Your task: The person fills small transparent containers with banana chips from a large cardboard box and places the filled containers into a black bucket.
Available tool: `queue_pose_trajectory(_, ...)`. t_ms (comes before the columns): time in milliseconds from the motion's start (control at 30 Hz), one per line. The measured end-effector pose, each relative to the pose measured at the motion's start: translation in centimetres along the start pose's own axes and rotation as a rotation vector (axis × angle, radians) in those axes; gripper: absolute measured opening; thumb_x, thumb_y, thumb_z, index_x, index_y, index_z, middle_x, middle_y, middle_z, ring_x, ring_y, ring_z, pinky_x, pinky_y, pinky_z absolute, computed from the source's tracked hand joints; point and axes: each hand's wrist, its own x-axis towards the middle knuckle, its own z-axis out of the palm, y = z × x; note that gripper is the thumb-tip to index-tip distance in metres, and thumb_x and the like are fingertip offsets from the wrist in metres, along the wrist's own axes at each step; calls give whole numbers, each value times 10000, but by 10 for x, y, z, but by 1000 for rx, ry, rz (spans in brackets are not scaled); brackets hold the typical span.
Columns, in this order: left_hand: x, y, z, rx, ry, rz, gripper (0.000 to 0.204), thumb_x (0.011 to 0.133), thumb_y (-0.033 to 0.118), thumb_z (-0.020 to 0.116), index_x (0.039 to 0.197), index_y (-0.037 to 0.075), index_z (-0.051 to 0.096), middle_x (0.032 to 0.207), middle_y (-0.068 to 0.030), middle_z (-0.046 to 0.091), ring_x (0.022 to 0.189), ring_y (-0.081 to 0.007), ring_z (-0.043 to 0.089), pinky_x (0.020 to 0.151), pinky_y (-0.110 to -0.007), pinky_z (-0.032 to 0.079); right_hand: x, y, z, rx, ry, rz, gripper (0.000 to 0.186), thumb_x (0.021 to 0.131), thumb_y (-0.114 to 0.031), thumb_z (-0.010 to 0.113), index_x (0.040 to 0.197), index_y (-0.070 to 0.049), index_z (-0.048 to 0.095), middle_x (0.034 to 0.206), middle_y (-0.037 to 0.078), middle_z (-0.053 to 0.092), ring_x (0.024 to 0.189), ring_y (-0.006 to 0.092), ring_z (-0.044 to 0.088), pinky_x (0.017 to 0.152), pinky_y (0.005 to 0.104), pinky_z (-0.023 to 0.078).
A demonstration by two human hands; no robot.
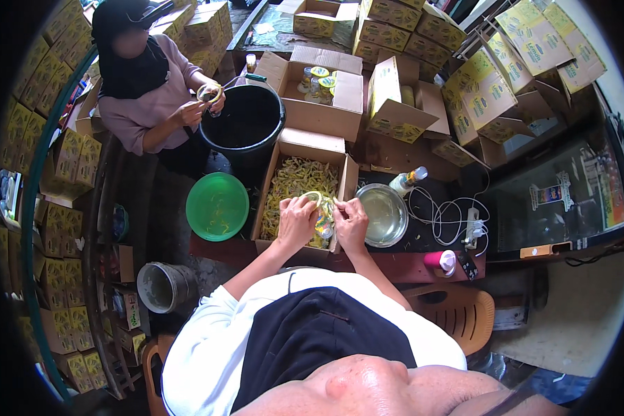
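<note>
Over an open cardboard box (349, 182) filled with yellowish strips (301, 179), I hold a small clear container (323, 220) with a pale yellow-green rim and a colourful label. My left hand (297, 220) is closed around its left side. On the opposite side, my right hand (351, 222) pinches at its edge with thumb and fingers together. Whether that hand grips the container itself or something small on it, I cannot make out. A clear basin of liquid (382, 216) stands just right of my right hand, and a green basin (217, 206) lies left of the box.
Across from me, a person (142, 90) handles a small jar beside a large black bucket (243, 123). Behind my box stands a carton with lidded jars (319, 82). To the right lie a white bottle (408, 180), white cables (437, 215) and a pink spool (439, 262). A grey bucket (163, 286) stands lower left.
</note>
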Motion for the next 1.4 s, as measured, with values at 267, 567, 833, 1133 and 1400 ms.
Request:
queue_pose_trajectory(267, -5, 0, -1, -20, -1, 27, 69, 824, 142, 638, 845, 80, 660, 878, -69, 631, 860, -258, 598, 848, -417, 382, -11, -4, -1, -54, -63, -71, 152, 754, -45, 698, 905, -68, 695, 827, 77, 564, 821, 258, 603, 723, 393, 500)
queue_pose_trajectory(567, -12, 2, -2, -69, -2, 85, 150, 815, 91, 642, 952, 62, 695, 870, -65, 630, 844, -267, 580, 834, -413, 406, 0, 4, -1, 48, 35, 61, 127, 796, -14, 686, 917, -48, 706, 811, 92, 573, 726, 213, 643, 631, 345, 512)
queue_pose_trajectory(833, -12, -8, -2, -120, -66, -10, 167, 820, 93, 654, 976, 50, 698, 925, -82, 651, 884, -291, 576, 824, -423, 434, -13, -11, -3, -141, -16, -178, 82, 774, -59, 690, 856, -56, 679, 807, 93, 555, 809, 273, 589, 722, 406, 484)
queue_pose_trajectory(1133, -4, -1, -7, -189, -70, -6, 192, 777, 30, 662, 967, 19, 689, 908, -113, 654, 882, -309, 584, 789, -415, 470, 1, 19, 2, 105, -39, 202, 124, 825, -22, 700, 942, -22, 661, 814, 48, 594, 731, 135, 622, 650, 272, 506)
queue_pose_trajectory(1400, -7, -7, -8, -107, -77, 52, 232, 741, 20, 677, 973, 32, 680, 949, -114, 649, 941, -315, 572, 827, -405, 485, -5, 46, 4, 517, -158, 370, 134, 918, -34, 611, 1031, -47, 683, 924, -8, 568, 808, 74, 540, 743, 232, 461)
